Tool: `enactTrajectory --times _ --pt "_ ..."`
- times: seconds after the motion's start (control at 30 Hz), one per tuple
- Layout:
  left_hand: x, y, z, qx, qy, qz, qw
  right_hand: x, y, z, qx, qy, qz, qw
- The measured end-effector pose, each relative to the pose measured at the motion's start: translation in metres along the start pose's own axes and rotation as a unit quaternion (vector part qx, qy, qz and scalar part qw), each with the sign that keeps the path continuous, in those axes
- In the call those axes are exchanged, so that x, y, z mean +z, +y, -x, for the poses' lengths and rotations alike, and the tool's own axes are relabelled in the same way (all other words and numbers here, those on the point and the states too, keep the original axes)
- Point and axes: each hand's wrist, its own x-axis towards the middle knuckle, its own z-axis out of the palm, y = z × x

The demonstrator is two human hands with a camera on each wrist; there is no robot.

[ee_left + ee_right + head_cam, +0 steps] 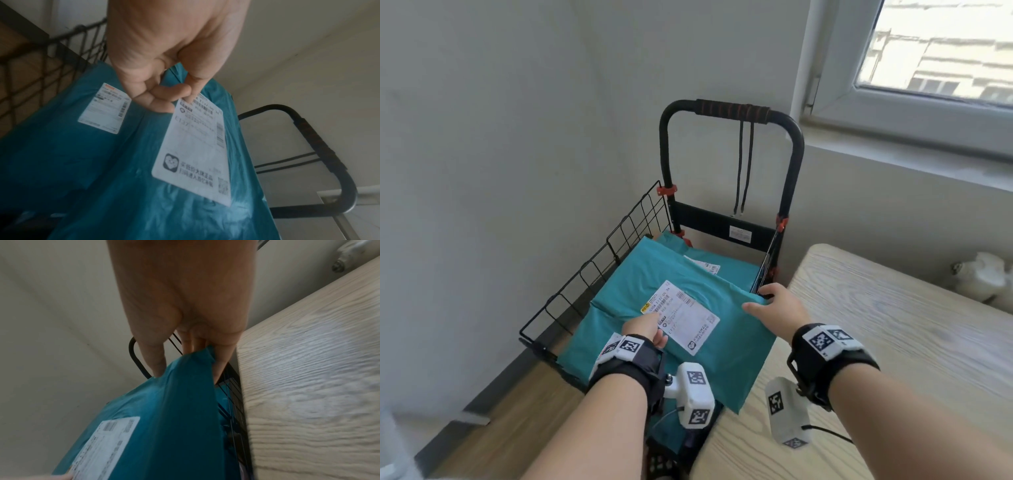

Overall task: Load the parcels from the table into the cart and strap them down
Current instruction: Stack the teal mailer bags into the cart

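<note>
A teal parcel (726,346) with a white shipping label (685,317) hangs tilted over the black wire cart (599,255), its near corner still over the table edge. My left hand (652,334) pinches it beside the label; in the left wrist view the curled fingers (164,104) and thumb grip the teal plastic (144,178). My right hand (763,298) grips the parcel's far right corner (197,358), close to the cart's right wire side. Other teal parcels (729,270) lie in the cart beneath, one with a label (104,108).
Two black elastic cords (744,171) hang from the cart's handle (732,108). The wooden table (900,342) stands right against the cart. Walls close in behind and on the left; a window sill (914,161) runs at the right. A white object (979,277) sits beyond the table.
</note>
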Motion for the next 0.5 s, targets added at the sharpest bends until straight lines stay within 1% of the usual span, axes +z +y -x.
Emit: enactTrajectory --times 0.1,0.23,0.3,0.37,0.43,0.47,0.5 --pt "0.007 0.02 -0.025 -0.015 -0.014 0.01 1.0 0.01 -0.009 -0.016 0.013 0.034 0.021 0.999" --pt "0.016 0.05 -0.059 -0.023 -0.063 0.008 0.998 0.026 -0.03 -0.043 0.035 0.071 0.042 0.996" --pt "0.014 0.064 -0.082 -0.033 -0.061 0.016 0.997 0.036 -0.044 -0.057 0.058 0.086 0.046 0.994" --pt "0.012 0.07 -0.107 -0.041 -0.067 0.012 0.997 0.052 -0.057 -0.07 0.071 0.093 0.094 0.989" --pt "0.01 0.068 -0.128 -0.053 -0.08 -0.007 0.995 0.07 -0.065 -0.08 0.05 0.099 0.168 0.98" --pt "0.008 0.066 -0.137 -0.073 -0.074 -0.005 0.995 0.08 -0.068 -0.086 0.03 0.093 0.193 0.976" --pt "0.005 0.065 -0.146 -0.094 -0.06 0.0 0.994 0.091 -0.071 -0.091 0.013 0.073 0.21 0.975"
